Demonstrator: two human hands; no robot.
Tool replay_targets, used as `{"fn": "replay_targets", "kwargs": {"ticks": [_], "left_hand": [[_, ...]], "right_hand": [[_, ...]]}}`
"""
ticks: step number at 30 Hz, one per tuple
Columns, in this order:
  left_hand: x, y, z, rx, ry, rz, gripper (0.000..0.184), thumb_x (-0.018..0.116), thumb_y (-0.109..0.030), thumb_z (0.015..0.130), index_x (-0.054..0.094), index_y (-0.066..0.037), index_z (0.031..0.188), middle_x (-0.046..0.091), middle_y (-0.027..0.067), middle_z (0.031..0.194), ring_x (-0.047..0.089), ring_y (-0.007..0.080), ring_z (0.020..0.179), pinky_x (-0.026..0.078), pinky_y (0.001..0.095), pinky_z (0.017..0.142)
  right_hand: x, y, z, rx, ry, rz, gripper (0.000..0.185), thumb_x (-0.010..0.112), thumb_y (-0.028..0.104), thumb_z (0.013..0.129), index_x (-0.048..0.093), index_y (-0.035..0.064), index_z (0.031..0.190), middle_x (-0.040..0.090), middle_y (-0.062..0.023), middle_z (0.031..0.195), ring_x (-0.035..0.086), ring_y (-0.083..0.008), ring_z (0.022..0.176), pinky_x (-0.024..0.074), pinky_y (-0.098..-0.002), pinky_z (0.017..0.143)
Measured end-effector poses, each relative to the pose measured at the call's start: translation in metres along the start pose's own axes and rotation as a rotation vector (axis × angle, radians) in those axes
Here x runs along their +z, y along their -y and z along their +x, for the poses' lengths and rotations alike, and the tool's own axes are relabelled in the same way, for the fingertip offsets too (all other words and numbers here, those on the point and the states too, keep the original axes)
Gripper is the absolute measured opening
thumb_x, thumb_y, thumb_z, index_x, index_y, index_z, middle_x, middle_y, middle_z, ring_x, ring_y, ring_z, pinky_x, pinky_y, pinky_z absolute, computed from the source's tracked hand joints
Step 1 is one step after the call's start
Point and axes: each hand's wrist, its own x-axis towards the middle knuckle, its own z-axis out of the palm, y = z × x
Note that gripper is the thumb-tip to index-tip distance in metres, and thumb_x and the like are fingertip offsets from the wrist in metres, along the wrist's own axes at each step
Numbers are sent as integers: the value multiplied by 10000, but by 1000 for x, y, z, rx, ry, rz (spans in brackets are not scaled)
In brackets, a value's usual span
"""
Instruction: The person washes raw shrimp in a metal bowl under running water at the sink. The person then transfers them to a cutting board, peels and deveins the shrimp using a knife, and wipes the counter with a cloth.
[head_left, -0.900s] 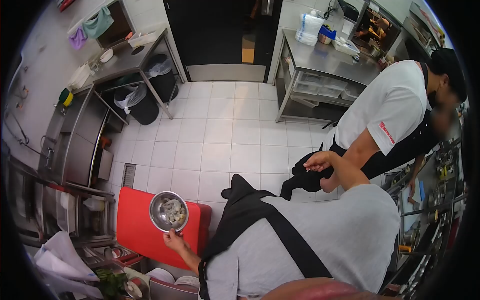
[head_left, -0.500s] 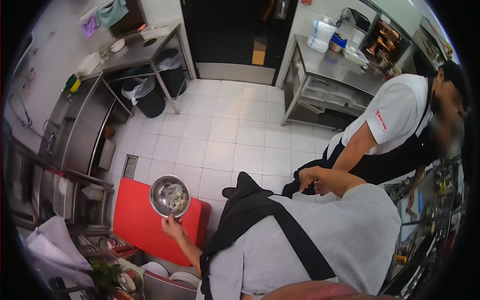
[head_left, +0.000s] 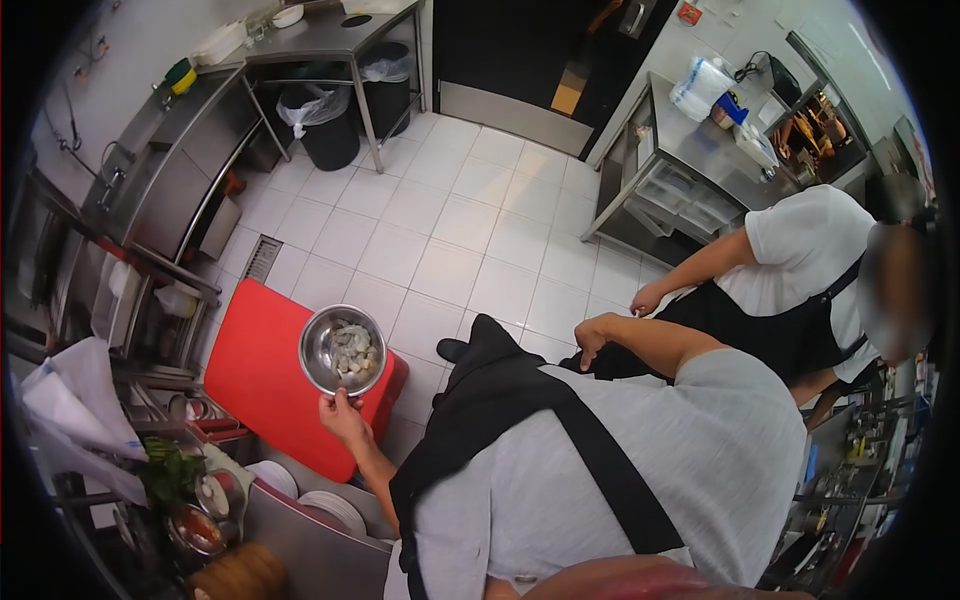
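White-tiled kitchen floor (head_left: 430, 270), black door (head_left: 515, 50) at far side, steel sink unit (head_left: 180, 190) far left, steel worktable (head_left: 685, 130) far right. Metal bowl (head_left: 316, 352) is left of the body, over a red box-like block (head_left: 262, 375); can't tell from this angle if it rests on it or is held above. Pale greyish food pieces (head_left: 354, 352) sit in the bowl, mostly toward its right side. Left hand (head_left: 345, 420) is on the bowl: fingers closed on the near rim, thumb on top, so bowl lies just beyond the fingertips and food is inside the rim, apart from them. Fingers under the rim are hidden. Right hand (head_left: 595, 338) is well to the right of the bowl, wrist bent, fingers pointing down; can't tell if they're open or closed. Co-worker's hand (head_left: 648, 300) is near it, slightly farther and right, not touching. Stacked plates (head_left: 333, 510) near left, close by the left forearm.
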Motion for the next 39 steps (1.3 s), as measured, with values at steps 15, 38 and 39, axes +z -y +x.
{"fn": "replay_targets", "kwargs": {"ticks": [15,38,39], "left_hand": [[-15,15,-17,-37,-75,17,199,667,-31,996,526,-77,865,665,46,804,662,120,618,508,233,480],[8,14,-28,-67,47,50,129,670,-38,1000,590,-53,900,681,48,787,629,98,583,510,222,492],[8,13,-28,-66,48,50,130,670,-38,1000,589,-53,899,680,48,785,628,98,583,510,222,492]], "right_hand": [[-143,128,31,-361,-1008,433,368,786,371,851,764,5,879,751,-215,881,729,-389,848,576,-484,789],[-217,310,-85,-923,-875,409,241,776,244,937,727,9,939,723,-130,787,678,-256,718,537,-405,700],[-217,312,-84,-925,-872,401,239,775,244,936,729,10,942,724,-131,790,680,-258,721,537,-405,704]]}}
